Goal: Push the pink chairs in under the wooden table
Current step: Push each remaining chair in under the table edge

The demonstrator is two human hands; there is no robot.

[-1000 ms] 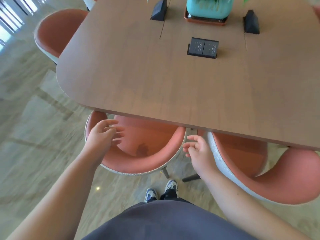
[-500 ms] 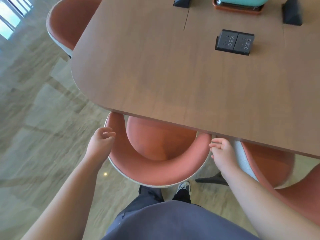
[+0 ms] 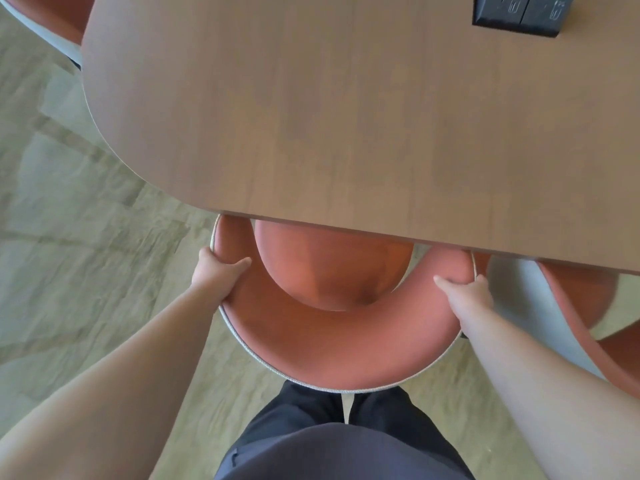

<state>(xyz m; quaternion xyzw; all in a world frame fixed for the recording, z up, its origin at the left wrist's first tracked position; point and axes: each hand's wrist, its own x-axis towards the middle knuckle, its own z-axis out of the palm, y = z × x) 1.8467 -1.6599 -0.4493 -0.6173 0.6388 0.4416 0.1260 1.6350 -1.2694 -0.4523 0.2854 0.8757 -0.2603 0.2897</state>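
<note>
Head view shows the left hand (image 3: 216,273) and the right hand (image 3: 467,289) each gripping the curved back of the pink chair (image 3: 346,337), whose seat is partly under the wooden table (image 3: 346,116). Push evenly with both hands, straight ahead, so the chair does not turn toward the neighbour chair (image 3: 588,306).

The bench (image 3: 346,109) has a matt wood-grain top, smooth and brown. The middle pink chair (image 3: 339,344) is covered inside in soft matt cloth, with a pale woven fabric edging its outer shell. The socket box (image 3: 519,13) looks like black matt plastic. The floor (image 3: 69,237) is polished veined stone, faintly glossy.
</note>
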